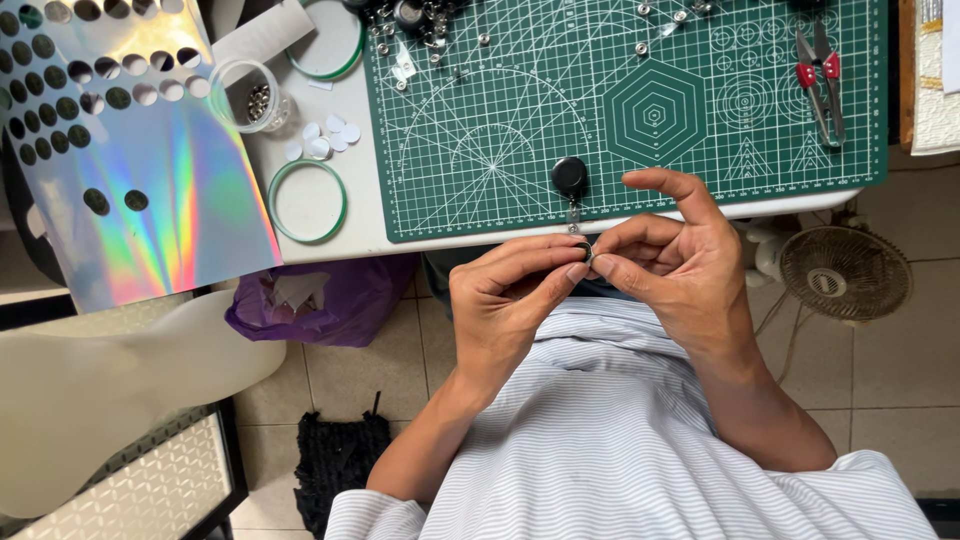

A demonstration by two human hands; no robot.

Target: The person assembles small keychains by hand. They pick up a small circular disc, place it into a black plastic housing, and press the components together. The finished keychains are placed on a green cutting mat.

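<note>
A punched holographic sheet (140, 190) lies at the worktop's (365, 235) left edge. Just off the green cutting mat (620, 110), the left hand (505, 300) and right hand (670, 265) meet fingertip to fingertip, pinching a small round disc (584, 251) for close handling, near the black reel (569, 175).

The cutting mat (640, 110) is dark green, printed with a white grid, arcs, concentric hexagons and circles. The holographic sheet (150, 170) is silver with rainbow streaks and rows of dark punched holes. Two rings (345, 200) are green-edged around white. The snips (820, 80) have red grips on grey metal. The badge reel (570, 175) is black. The shirt (620, 440) has fine grey-and-white stripes. A purple bag (330, 300) lies on beige floor tiles (900, 380); the fan (845, 272) is grey-brown
</note>
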